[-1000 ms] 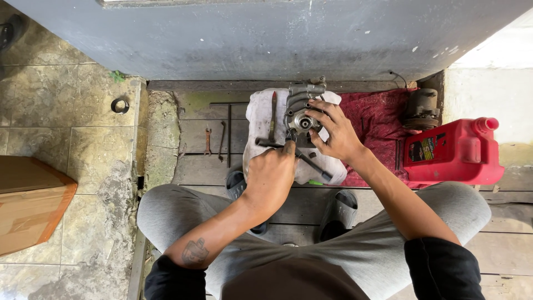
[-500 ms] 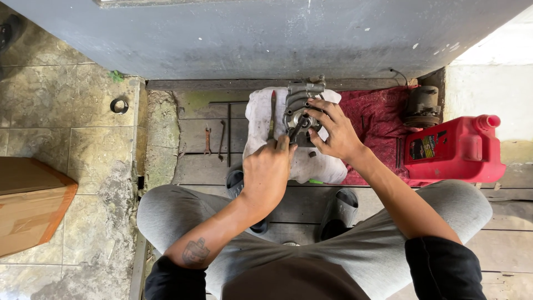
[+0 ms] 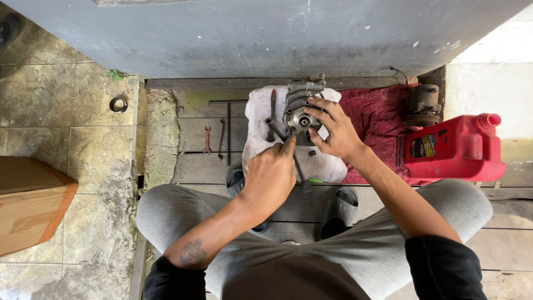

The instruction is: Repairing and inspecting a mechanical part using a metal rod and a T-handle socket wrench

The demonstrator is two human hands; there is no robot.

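Top-down view over a person crouched on a plank floor (image 3: 194,133), and right in the middle sits the metal part (image 3: 300,108), a chunky grey casting, dull and grimy, with lugs and a bracket sticking out at its far end. On its face there is a round hub with a bright ring and a dark hole at the centre. It stands on a white cloth (image 3: 261,125) spread over the planks, close to the grey wall (image 3: 266,33).

The right hand (image 3: 333,130) is on it, fingers spread and curled around the near right side of the hub, thumb in toward the centre. It is steadying the part with an open, cupping grip, not a closed fist. The left hand (image 3: 270,175) comes in from below with the index finger stretched out, its tip touching the lower left edge of the hub; the other fingers are folded under, and whether they hold anything cannot be told from here.

Beside the part on the cloth lies a screwdriver (image 3: 272,105), pointing away from the person. A red cloth (image 3: 377,119) lies just to the right, and past it a red jug (image 3: 455,147) with a capped spout, with a dark round part (image 3: 422,105) behind it. Off to the left, a small wrench (image 3: 206,140) rests on the planks, and a cardboard box (image 3: 28,208) sits on the stone tiles.
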